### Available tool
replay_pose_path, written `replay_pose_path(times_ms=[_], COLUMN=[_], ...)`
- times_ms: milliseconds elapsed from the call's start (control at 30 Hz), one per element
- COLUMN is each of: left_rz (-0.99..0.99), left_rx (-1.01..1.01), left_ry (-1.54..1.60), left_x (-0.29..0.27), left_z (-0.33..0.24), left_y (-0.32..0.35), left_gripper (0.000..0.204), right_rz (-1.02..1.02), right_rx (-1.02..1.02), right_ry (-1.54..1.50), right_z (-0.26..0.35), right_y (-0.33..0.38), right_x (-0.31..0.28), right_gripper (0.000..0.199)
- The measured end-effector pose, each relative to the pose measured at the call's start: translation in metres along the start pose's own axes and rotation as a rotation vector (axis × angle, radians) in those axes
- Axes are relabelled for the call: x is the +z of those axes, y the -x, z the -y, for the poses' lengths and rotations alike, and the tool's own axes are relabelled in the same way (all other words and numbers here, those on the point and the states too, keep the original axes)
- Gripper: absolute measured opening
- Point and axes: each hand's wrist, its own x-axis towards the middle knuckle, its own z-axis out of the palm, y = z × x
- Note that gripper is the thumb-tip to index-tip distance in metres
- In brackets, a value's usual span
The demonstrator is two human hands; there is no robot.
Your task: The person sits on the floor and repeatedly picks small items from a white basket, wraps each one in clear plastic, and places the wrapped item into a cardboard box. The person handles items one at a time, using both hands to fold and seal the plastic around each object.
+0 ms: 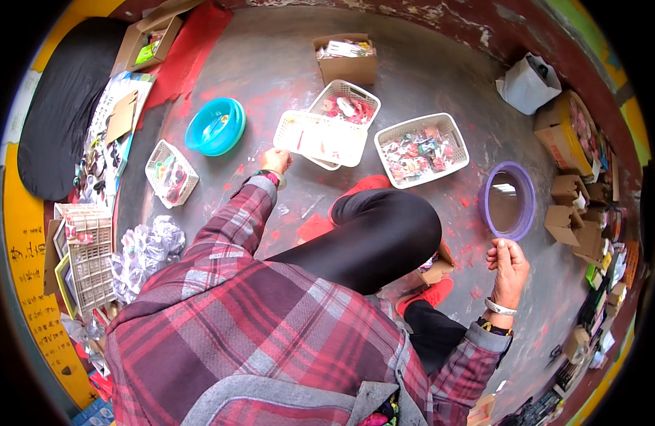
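Note:
My left hand (pixel 276 162) is closed, its curled fingers beside the near left corner of a white plastic basket (pixel 281 128). What is between them, if anything, is too small to make out. That basket sits askew over another white basket (pixel 374 97) with red and white pieces in it. My right hand (pixel 510 268) is raised far to the right, thumb and fingers pinched together. Its fingertips overlap the near rim of a purple basin (pixel 530 202); whether they touch it I cannot tell. A third white basket (pixel 464 155) holds many small packaged pieces.
Teal basins (pixel 215 148) and a small white basket (pixel 189 183) stand at the left, near crumpled plastic bags (pixel 153 248). A cardboard box (pixel 347 69) is at the far middle. Boxes (pixel 558 135) and a white bin (pixel 528 83) line the right wall. My bent legs (pixel 363 238) fill the middle.

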Motion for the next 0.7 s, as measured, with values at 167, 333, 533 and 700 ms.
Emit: replay_pose_path(times_ms=[167, 333, 533, 700], left_rz=[-0.120, -0.014, 0.011, 0.126], left_rx=[0.192, 0.311, 0.585, 0.458], left_ry=[-0.360, -0.354, -0.698, -0.992], left_x=[0.003, 0.031, 0.071, 0.090], left_z=[-0.036, -0.021, -0.020, -0.051], left_y=[0.021, -0.013, -0.033, -0.026], left_gripper=[0.018, 0.022, 0.023, 0.031], right_rz=[-0.030, -0.017, 0.034, 0.064], right_rx=[-0.055, -0.022, 0.023, 0.053], right_ry=[0.040, 0.052, 0.051, 0.056], right_z=[0.021, 0.017, 0.009, 0.001], right_y=[0.018, 0.016, -0.001, -0.007], right_x=[0.010, 0.018, 0.025, 0.027], right_gripper=[0.019, 0.019, 0.018, 0.017])
